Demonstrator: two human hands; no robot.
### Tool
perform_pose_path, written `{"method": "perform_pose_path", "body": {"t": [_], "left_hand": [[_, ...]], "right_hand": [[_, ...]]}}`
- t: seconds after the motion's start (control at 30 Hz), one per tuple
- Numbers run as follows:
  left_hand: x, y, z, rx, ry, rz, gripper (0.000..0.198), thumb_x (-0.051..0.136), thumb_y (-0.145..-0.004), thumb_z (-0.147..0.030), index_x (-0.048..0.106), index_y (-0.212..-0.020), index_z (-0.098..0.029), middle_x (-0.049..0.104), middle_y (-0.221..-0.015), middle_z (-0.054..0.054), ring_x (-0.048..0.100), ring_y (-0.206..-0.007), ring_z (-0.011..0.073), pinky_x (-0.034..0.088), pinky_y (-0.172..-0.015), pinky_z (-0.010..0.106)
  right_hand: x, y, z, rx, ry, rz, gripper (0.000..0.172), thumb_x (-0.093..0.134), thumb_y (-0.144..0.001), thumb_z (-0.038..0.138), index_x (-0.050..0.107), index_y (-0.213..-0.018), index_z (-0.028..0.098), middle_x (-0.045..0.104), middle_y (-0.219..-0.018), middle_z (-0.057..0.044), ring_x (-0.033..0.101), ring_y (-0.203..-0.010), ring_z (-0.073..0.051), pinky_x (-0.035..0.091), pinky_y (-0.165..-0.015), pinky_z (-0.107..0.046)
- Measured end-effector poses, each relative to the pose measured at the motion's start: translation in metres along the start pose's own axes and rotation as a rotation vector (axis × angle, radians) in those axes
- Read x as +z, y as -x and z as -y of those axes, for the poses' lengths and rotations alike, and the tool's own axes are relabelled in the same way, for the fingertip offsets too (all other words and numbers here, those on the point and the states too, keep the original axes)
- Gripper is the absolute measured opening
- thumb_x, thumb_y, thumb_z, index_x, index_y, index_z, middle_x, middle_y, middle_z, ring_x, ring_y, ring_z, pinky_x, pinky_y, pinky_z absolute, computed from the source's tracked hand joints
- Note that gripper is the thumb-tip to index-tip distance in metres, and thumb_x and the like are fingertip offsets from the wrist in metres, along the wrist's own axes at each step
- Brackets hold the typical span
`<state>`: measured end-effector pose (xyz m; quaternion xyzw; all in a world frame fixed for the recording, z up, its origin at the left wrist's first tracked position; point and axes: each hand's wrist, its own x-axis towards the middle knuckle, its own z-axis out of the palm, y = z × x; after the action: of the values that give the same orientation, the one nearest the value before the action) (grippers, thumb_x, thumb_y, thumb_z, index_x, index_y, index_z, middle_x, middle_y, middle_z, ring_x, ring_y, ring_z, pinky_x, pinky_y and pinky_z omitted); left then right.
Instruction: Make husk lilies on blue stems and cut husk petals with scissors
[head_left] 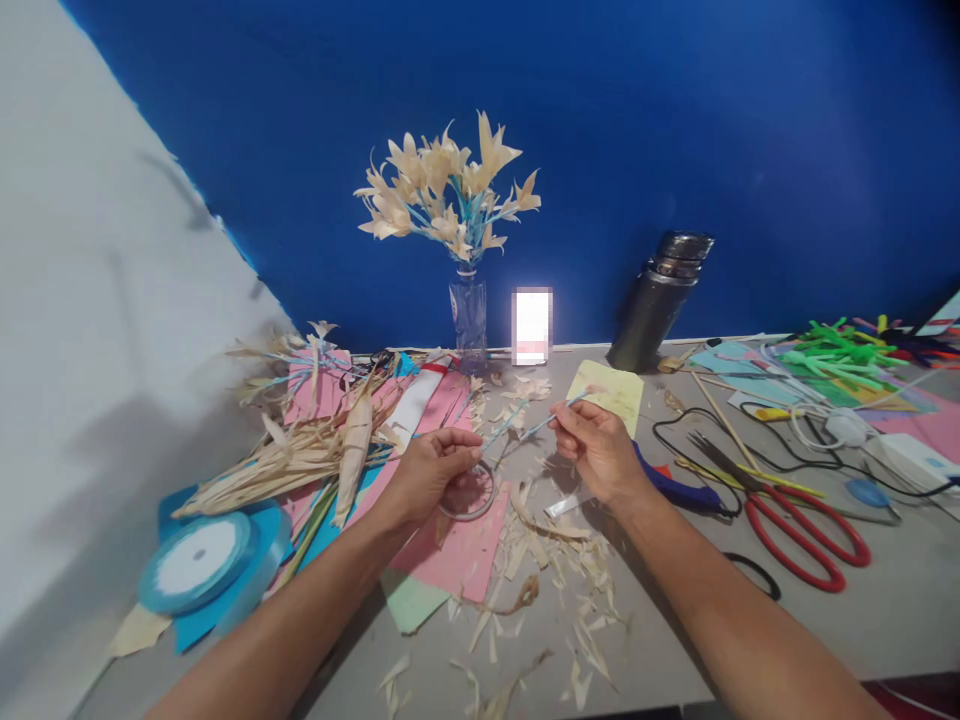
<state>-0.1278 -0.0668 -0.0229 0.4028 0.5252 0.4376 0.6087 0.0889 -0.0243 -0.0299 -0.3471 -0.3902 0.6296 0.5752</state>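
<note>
My feed shows me a craft corner: a table (660,650) against a blue wall (600,120), strewn with scissors (752,482), ribbon (199,557), paper (469,555), husks (277,470) and scraps (598,575), plus pale flowers (435,170) in a bottle (470,312).

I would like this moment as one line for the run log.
left hand: by ring, grip unclear | right hand: pinching thin blue stem | nearby: pink paper, red-handled scissors

Readable text: none | clear bottle's label (454,302): too small to read | bright panel (532,325): pixelated | brands, numbers, signs: none legible
</note>
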Motion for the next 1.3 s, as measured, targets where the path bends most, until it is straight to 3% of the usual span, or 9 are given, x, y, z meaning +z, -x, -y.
{"method": "perform_pose_path", "body": {"t": [0.07,0.2,0.4,0.57,0.8,0.93,1.1,1.3], "left_hand": [[0.002,0.001,0.002,-0.047,0.167,0.105,0.038,0.082,-0.066,-0.03,0.063,-0.094,-0.014,0.054,-0.058,-0.003,0.043,-0.043,0.0068,0.027,-0.043,0.019],[0.005,0.003,0.008,-0.103,0.351,0.286,0.033,0.08,-0.072,-0.034,0.062,-0.09,-0.014,0.048,-0.054,-0.005,0.036,-0.039,0.005,0.021,-0.041,0.019],[0.01,0.006,0.008,-0.097,0.432,0.189,0.021,0.075,-0.077,-0.025,0.058,-0.086,-0.017,0.058,-0.061,0.0,0.047,-0.045,0.0089,0.034,-0.046,0.021],[0.017,0.013,0.002,-0.104,0.516,0.244,0.016,0.072,-0.077,-0.019,0.057,-0.082,-0.016,0.048,-0.054,-0.004,0.04,-0.042,0.0068,0.026,-0.043,0.019],[0.022,0.013,0.006,-0.037,0.563,0.19,0.015,0.069,-0.076,-0.012,0.057,-0.085,-0.015,0.048,-0.057,-0.005,0.031,-0.039,0.0034,0.017,-0.039,0.018],[0.022,0.011,0.012,-0.002,0.572,0.176,0.017,0.07,-0.077,-0.012,0.058,-0.088,-0.014,0.054,-0.063,-0.004,0.034,-0.04,0.0027,0.02,-0.039,0.017],[0.026,0.012,0.017,0.012,0.558,0.142,0.02,0.072,-0.077,-0.014,0.059,-0.092,-0.014,0.058,-0.068,-0.001,0.049,-0.048,0.0063,0.033,-0.044,0.018],[0.03,0.014,0.02,0.037,0.561,0.156,0.019,0.072,-0.078,-0.014,0.058,-0.091,-0.015,0.061,-0.069,-0.001,0.048,-0.048,0.0057,0.032,-0.043,0.016]], "right_hand": [[0.002,0.002,0.001,-0.005,-0.01,0.004,0.036,0.09,-0.061,0.043,0.065,-0.065,0.016,0.063,-0.066,-0.003,0.037,-0.046,-0.007,0.025,-0.042,-0.021],[0.002,0.001,0.001,0.021,-0.016,0.018,0.037,0.091,-0.059,0.042,0.065,-0.066,0.016,0.063,-0.065,-0.002,0.037,-0.046,-0.006,0.025,-0.042,-0.02],[-0.001,0.0,0.0,0.01,-0.039,0.024,0.034,0.09,-0.061,0.041,0.068,-0.068,0.016,0.064,-0.066,-0.002,0.038,-0.046,-0.006,0.025,-0.042,-0.02],[0.002,0.003,0.0,-0.016,-0.059,0.02,0.031,0.09,-0.061,0.039,0.073,-0.077,0.017,0.068,-0.069,-0.004,0.04,-0.046,-0.007,0.026,-0.043,-0.02],[0.009,0.01,-0.006,-0.099,0.034,0.031,0.027,0.086,-0.068,0.04,0.073,-0.075,0.017,0.068,-0.068,-0.004,0.04,-0.043,-0.007,0.027,-0.042,-0.022],[0.009,0.01,-0.008,-0.152,0.109,0.005,0.028,0.085,-0.07,0.041,0.073,-0.073,0.017,0.067,-0.067,-0.003,0.04,-0.043,-0.007,0.027,-0.041,-0.023],[0.011,0.011,-0.011,-0.147,0.126,-0.013,0.032,0.085,-0.068,0.044,0.072,-0.076,0.015,0.066,-0.066,-0.002,0.039,-0.042,-0.006,0.028,-0.04,-0.021],[0.012,0.013,-0.017,-0.18,0.216,-0.001,0.033,0.082,-0.072,0.045,0.069,-0.07,0.015,0.066,-0.068,-0.003,0.041,-0.044,-0.007,0.03,-0.041,-0.02]]}}
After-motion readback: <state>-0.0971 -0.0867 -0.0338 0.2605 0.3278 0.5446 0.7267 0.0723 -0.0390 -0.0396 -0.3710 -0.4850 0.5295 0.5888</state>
